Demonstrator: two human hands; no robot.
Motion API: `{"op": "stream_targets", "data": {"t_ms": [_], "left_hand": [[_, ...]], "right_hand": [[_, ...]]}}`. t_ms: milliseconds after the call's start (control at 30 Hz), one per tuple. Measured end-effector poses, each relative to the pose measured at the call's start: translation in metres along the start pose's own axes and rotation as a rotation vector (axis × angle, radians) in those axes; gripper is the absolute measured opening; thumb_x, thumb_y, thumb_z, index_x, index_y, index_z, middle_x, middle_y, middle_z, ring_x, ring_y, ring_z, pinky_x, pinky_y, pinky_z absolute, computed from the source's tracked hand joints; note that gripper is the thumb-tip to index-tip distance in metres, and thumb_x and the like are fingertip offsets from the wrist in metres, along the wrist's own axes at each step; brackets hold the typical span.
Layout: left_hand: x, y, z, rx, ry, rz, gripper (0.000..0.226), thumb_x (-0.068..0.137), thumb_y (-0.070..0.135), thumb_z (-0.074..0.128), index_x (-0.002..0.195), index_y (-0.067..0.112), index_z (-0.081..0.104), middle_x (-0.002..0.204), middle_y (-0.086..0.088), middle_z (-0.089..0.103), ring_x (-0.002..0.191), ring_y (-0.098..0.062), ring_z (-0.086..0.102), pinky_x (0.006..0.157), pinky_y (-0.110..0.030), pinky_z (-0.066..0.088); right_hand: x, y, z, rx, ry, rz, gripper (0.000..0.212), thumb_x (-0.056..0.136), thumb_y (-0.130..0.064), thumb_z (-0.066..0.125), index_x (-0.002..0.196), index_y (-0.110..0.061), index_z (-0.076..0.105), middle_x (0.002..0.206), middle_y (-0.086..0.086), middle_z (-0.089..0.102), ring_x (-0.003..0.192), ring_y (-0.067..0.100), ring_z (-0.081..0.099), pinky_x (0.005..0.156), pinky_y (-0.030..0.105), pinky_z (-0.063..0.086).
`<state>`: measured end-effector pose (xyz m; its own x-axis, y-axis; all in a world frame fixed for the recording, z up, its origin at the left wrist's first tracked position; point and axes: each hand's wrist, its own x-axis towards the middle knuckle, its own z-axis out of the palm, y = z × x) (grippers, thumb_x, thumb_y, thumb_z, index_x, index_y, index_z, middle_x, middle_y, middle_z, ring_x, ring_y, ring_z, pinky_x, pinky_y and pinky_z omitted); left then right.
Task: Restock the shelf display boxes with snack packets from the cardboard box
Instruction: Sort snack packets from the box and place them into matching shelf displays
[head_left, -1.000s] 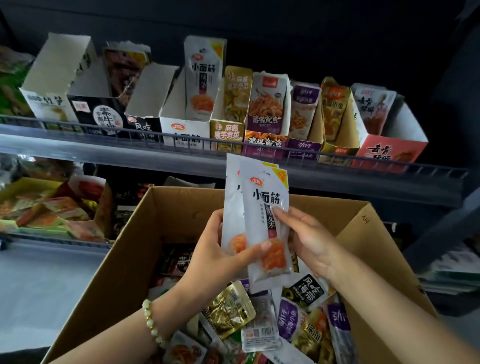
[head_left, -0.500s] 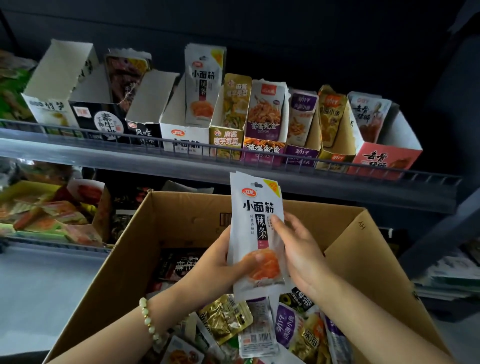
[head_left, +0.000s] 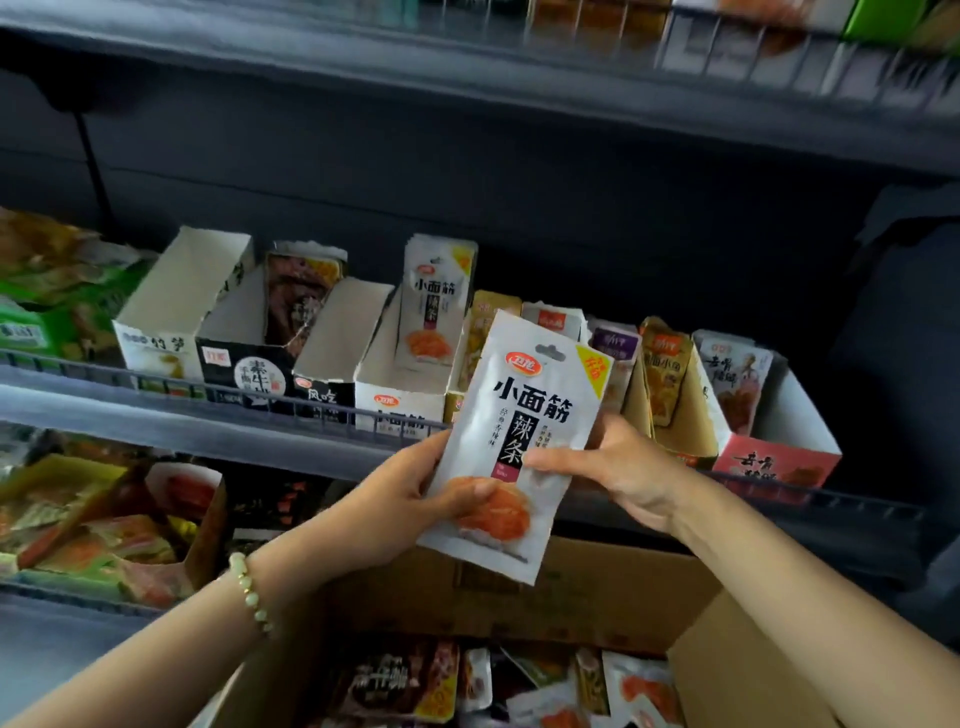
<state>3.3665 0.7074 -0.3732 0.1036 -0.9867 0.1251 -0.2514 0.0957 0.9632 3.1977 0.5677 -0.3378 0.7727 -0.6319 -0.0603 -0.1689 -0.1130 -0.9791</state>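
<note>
Snack packet (head_left: 524, 447) sits above the open cardboard box (head_left: 571, 587), in front of the shelf (head_left: 208, 421) rail. Long axis near upright, top leaning right, print facing camera. Left grip (head_left: 410, 499) clamps the lower left, thumb over the orange picture. Right grip (head_left: 613, 467) pinches the right edge. Label: 小面筋 辣条, red oval logo, yellow corner tag. Behind, white display box (head_left: 400, 400) holds same-label packets upright.

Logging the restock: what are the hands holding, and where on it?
The white snack packet: left hand grips its lower left edge, right hand its right edge at mid-height.
</note>
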Motion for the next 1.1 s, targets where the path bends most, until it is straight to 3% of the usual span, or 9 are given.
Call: {"op": "stream_targets", "data": {"t_ms": [100,200,300,367,500,600,800,867,1100], "left_hand": [[0.018,0.014,-0.035,0.075,0.061,0.053,0.037,0.084,0.037,0.055,0.12,0.028,0.049,0.107,0.001,0.069,0.095,-0.011,0.07,0.076,-0.028,0.059],[0.035,0.012,-0.081,0.272,0.219,0.127,0.043,0.084,0.063,0.043,0.118,0.036,0.048,0.111,0.008,0.064,0.101,-0.008,0.065,0.087,-0.036,0.056],[0.052,0.001,-0.128,0.626,0.292,0.088,0.07,0.072,0.083,0.032,0.125,0.038,0.04,0.114,0.012,0.056,0.103,-0.01,0.06,0.09,-0.033,0.053],[0.064,-0.004,-0.149,0.872,0.259,0.016,0.079,0.068,0.082,0.031,0.135,0.04,0.034,0.12,0.012,0.05,0.098,-0.008,0.059,0.089,-0.033,0.053],[0.087,-0.017,-0.168,1.157,0.135,-0.071,0.057,0.088,0.065,0.041,0.138,0.039,0.034,0.129,0.01,0.044,0.086,-0.008,0.061,0.086,-0.033,0.054],[0.105,-0.031,-0.174,1.169,0.106,-0.058,0.049,0.088,0.067,0.04,0.129,0.04,0.044,0.119,0.01,0.052,0.076,-0.004,0.058,0.083,-0.031,0.054],[0.123,-0.046,-0.178,1.088,0.146,0.02,0.034,0.091,0.061,0.044,0.09,0.029,0.054,0.094,0.013,0.058,0.071,-0.002,0.056,0.073,-0.026,0.052],[0.125,-0.051,-0.179,1.085,0.155,0.031,0.034,0.091,0.059,0.046,0.09,0.026,0.055,0.091,0.013,0.058,0.072,-0.005,0.057,0.072,-0.026,0.052],[0.126,-0.054,-0.18,1.091,0.157,0.062,0.036,0.091,0.06,0.046,0.09,0.025,0.054,0.09,0.012,0.055,0.07,-0.005,0.057,0.071,-0.025,0.052]], "right_hand": [[0.032,-0.025,0.0,-0.009,0.052,-0.019,0.063,0.055,-0.019,0.079,0.115,-0.006,0.062,0.108,0.007,0.073,0.102,0.022,0.068,0.095,0.042,0.052],[0.068,-0.047,-0.003,-0.012,0.171,-0.053,0.076,0.047,-0.029,0.083,0.116,-0.007,0.06,0.108,0.006,0.072,0.103,0.023,0.067,0.098,0.045,0.05],[0.111,-0.063,-0.005,-0.029,0.277,-0.127,0.061,0.051,-0.032,0.087,0.105,-0.015,0.065,0.104,0.001,0.073,0.103,0.019,0.065,0.102,0.042,0.046],[0.145,-0.071,-0.004,-0.043,0.307,-0.152,0.044,0.061,-0.026,0.088,0.099,-0.018,0.066,0.101,0.0,0.073,0.1,0.018,0.066,0.1,0.041,0.048],[0.208,-0.085,0.003,-0.115,0.327,-0.141,0.057,0.064,-0.024,0.087,0.113,-0.013,0.061,0.11,0.002,0.07,0.102,0.02,0.065,0.097,0.042,0.05],[0.242,-0.091,0.011,-0.259,0.324,-0.107,0.06,0.073,-0.015,0.082,0.124,-0.01,0.051,0.117,0.001,0.062,0.106,0.017,0.058,0.093,0.03,0.046],[0.282,-0.073,0.02,-0.45,0.239,-0.044,0.065,0.076,-0.016,0.081,0.127,-0.005,0.044,0.12,0.002,0.057,0.108,0.018,0.054,0.09,0.028,0.044],[0.289,-0.067,0.019,-0.563,0.218,-0.063,0.071,0.074,-0.016,0.083,0.132,-0.004,0.044,0.126,0.005,0.055,0.115,0.02,0.054,0.094,0.027,0.044],[0.301,-0.069,0.002,-0.681,0.209,-0.154,0.057,0.071,-0.002,0.082,0.121,0.004,0.056,0.116,0.013,0.064,0.097,0.02,0.06,0.069,0.018,0.049]]}}
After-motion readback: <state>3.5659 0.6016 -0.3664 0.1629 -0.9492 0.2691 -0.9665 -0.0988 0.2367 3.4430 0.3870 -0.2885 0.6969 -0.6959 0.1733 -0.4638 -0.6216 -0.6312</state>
